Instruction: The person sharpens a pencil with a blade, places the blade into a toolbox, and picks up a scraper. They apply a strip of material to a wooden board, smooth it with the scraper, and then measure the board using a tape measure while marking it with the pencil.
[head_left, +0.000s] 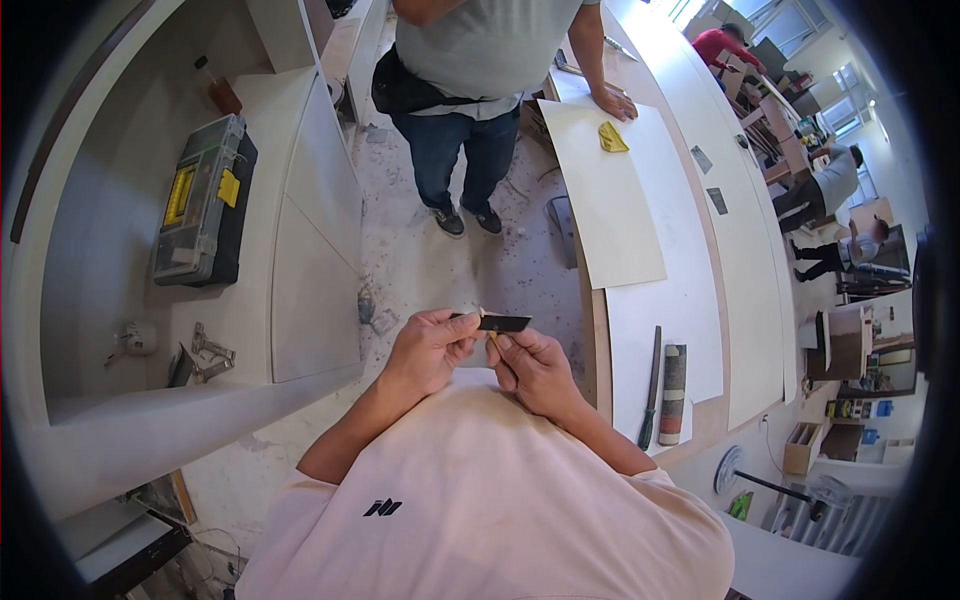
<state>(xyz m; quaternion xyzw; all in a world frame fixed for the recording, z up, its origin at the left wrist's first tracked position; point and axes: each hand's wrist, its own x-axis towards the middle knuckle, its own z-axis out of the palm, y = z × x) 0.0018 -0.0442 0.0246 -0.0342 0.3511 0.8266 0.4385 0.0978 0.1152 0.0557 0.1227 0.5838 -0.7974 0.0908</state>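
Note:
In front of my chest, my left hand (430, 352) is closed, its thumb and fingers pinching a small flat black strip (507, 323) with a slanted end. My right hand (537, 375) is closed just below the strip's right part. Between its fingertips shows a thin yellow stick-like piece (493, 341), too small to name surely. A bit of something pale sticks up at the strip's left end. Over on the worktable to my right lie a file (651, 385) with a dark handle and a striped cylindrical roll or block (673, 395).
White panels (605, 215) cover the long worktable, with a yellow piece (612, 138) on top. A person (485, 60) stands opposite, one hand on a panel. At left, a cabinet (318, 240) bears a toolbox (205, 200), a bottle (218, 90) and metal hinges (212, 352). Several people work far right.

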